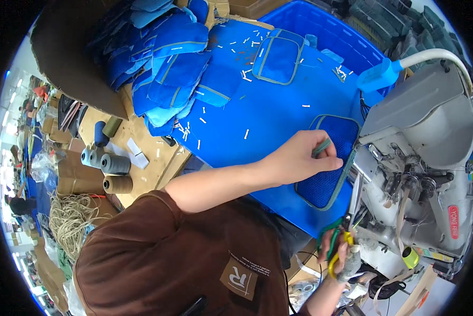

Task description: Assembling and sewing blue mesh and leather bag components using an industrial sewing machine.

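My left hand reaches across the blue fabric sheet and pinches the grey-green binding tape at the edge of a blue mesh pocket piece, close to the sewing machine's needle area. My right hand is low at the front, closed around scissors with green and yellow handles, blades pointing up toward the machine. The grey industrial sewing machine stands on the right.
A pile of blue pocket pieces lies at the far left of the sheet, one more pocket sits farther back. Several thread cones lie on the wooden table. A blue crate is behind. Small white scraps litter the fabric.
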Available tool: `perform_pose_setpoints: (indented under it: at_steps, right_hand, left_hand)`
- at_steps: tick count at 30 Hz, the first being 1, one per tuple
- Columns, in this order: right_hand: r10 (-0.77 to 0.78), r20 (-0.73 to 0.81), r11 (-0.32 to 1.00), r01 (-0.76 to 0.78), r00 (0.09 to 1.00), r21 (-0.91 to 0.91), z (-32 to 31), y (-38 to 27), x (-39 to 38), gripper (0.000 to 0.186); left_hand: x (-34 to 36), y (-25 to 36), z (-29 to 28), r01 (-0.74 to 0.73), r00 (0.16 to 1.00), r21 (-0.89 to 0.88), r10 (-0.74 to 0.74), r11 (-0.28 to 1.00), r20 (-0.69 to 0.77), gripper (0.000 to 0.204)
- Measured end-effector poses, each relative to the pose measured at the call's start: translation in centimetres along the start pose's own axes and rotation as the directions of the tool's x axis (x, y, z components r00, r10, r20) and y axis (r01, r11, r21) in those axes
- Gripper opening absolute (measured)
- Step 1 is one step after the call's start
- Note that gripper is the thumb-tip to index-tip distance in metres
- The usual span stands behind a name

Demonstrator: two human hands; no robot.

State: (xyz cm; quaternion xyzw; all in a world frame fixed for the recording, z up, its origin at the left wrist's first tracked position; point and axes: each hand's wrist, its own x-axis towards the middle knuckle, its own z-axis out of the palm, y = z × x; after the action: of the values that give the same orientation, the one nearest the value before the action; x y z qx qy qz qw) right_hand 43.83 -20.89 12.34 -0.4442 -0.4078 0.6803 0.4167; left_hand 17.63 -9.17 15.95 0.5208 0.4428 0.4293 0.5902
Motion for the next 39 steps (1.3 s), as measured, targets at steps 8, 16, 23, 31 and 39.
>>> perform_pose_setpoints:
  at_steps: [8,16,23,31,39]
  right_hand:
    - [0.046,0.097,0.972,-0.067,0.994,0.227,3.9,1.5,-0.8,0.068]
    - [0.05,0.149,0.937,-0.098,0.988,0.334,4.3,1.5,-0.5,0.064]
    - [0.072,0.097,0.924,-0.103,0.993,0.369,4.8,1.6,-0.4,0.06]
    - [0.116,0.123,0.861,-0.161,0.986,0.482,5.2,0.9,-0.3,0.059]
    - [0.059,0.177,0.896,-0.13,0.983,0.424,5.1,0.9,-0.8,0.058]
  left_hand:
    - [1.6,0.3,1.4,0.254,0.957,-0.144,-0.226,0.957,0.182,0.026]
    - [1.5,0.2,1.7,0.257,0.961,-0.296,-0.21,0.92,0.181,0.025]
    - [1.4,0.1,1.6,0.245,0.962,-0.293,-0.195,0.924,0.19,0.026]
    - [1.4,-0.1,1.5,0.226,0.965,-0.214,-0.187,0.95,0.185,0.026]
    - [1.4,-0.2,1.6,0.229,0.965,-0.267,-0.181,0.936,0.192,0.026]
